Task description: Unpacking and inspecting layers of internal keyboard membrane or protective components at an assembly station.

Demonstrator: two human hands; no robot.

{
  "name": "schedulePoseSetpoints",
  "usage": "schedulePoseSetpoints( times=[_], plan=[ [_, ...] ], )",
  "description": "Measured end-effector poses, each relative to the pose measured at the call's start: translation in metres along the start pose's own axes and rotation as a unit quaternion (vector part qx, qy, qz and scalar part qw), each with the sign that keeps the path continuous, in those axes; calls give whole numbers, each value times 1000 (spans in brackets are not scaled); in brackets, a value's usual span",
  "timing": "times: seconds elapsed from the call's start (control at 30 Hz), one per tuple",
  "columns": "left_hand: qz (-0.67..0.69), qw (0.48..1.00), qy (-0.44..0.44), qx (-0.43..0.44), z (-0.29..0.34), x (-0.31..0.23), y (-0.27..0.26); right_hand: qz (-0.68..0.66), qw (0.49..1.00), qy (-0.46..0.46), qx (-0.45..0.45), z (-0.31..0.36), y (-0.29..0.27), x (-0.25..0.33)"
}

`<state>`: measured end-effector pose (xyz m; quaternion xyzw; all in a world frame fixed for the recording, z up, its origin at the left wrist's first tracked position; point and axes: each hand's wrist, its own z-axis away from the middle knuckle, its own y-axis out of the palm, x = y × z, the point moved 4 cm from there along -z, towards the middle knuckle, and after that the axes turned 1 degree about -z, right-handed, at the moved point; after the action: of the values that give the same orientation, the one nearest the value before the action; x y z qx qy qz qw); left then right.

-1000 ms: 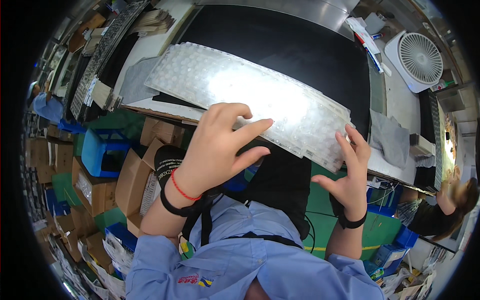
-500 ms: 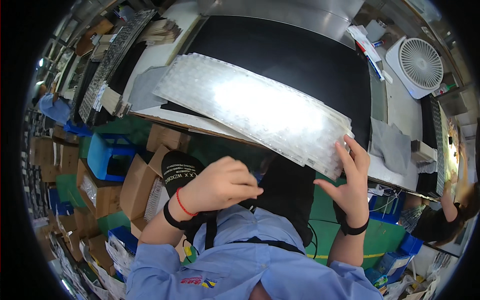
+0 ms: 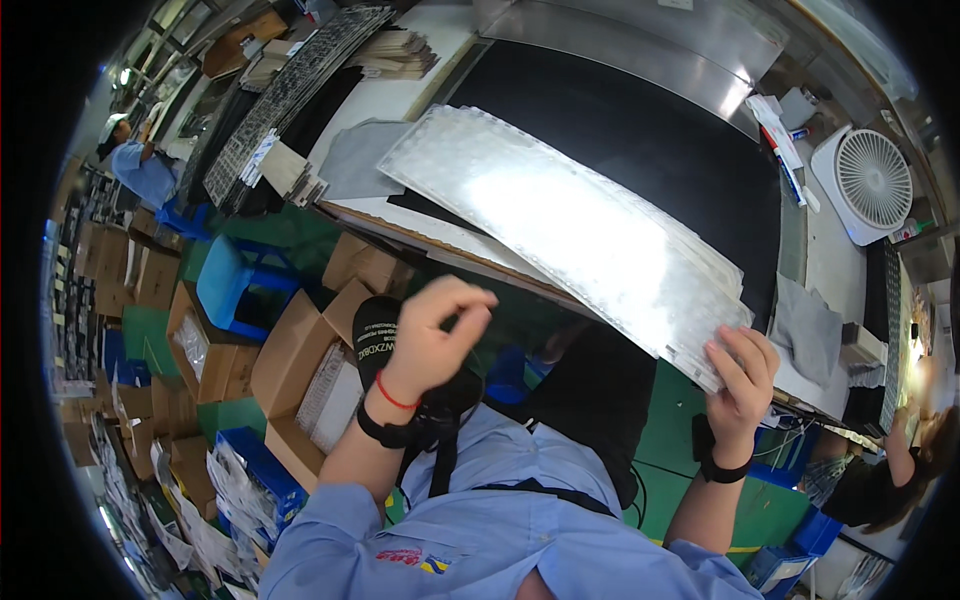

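A stack of long, clear, shiny plastic sheets (image 3: 540,215) lies slantwise over a black mat, its near right end jutting past the table's front edge. My right hand (image 3: 742,375) grips that end, with fingers on the top sheet and the thumb out of sight beneath. My left hand (image 3: 440,335) hovers over my lap, apart from the sheets. Its fingers are curled in and slightly blurred, and whatever they may hold is too small or hidden to make out.
A black mat (image 3: 640,130) covers the tabletop. At right are a white fan (image 3: 865,185), pens (image 3: 785,165) and a grey cloth (image 3: 808,330). To the left stand a blue stool (image 3: 235,285) and an open cardboard box (image 3: 290,375). Another person (image 3: 885,470) works at far right.
My right hand has closed from spread fingers onto the sheets' end. My left hand has risen slightly with its fingers curled. The view has shifted, moving the scene rightward.
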<state>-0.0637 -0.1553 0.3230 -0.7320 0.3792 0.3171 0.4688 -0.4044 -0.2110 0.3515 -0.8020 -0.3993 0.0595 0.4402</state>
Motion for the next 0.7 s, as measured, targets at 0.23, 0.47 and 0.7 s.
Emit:
schedulePoseSetpoints(
  times=[0.23, 0.47, 0.7],
  plan=[
    [-311, 942, 61, -105, -48, 3, -49, -20, 999, 31, 2, 4, -8, -13],
    [-342, 930, 107, -83, -52, 15, -44, -23, 999, 35, 6, 7, -7, -15],
    [-298, 943, 132, -60, -39, 18, -44, -29, 999, 44, 6, 9, -7, -19]
  ],
)
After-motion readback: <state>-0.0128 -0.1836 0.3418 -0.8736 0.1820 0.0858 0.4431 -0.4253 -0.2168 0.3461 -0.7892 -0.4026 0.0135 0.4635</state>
